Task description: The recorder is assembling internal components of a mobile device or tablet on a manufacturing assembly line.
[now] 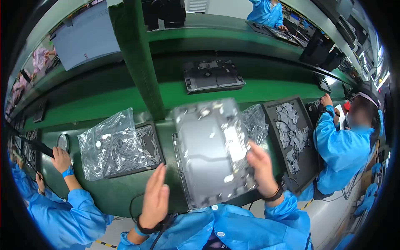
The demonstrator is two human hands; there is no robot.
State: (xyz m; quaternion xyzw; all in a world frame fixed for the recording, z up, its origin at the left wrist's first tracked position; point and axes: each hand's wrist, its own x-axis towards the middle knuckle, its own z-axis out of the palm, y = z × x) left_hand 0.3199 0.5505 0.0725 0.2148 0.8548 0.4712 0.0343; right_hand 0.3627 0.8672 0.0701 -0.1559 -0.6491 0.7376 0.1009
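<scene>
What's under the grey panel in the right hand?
Under the panel, only the left edge of a dark flat part shows. The panel covers the rest, so I can't tell what it is.

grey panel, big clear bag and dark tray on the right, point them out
Grey panel [207, 154]: head view, middle of its face
Big clear bag [107, 146]: head view, middle of its film
Dark tray [308, 164]: head view, bare floor

I log one grey rectangular device panel [206, 154], blurred, tilted above the desk [112, 193] toward its near edge; pale patches [236, 143], seemingly labels.
</scene>
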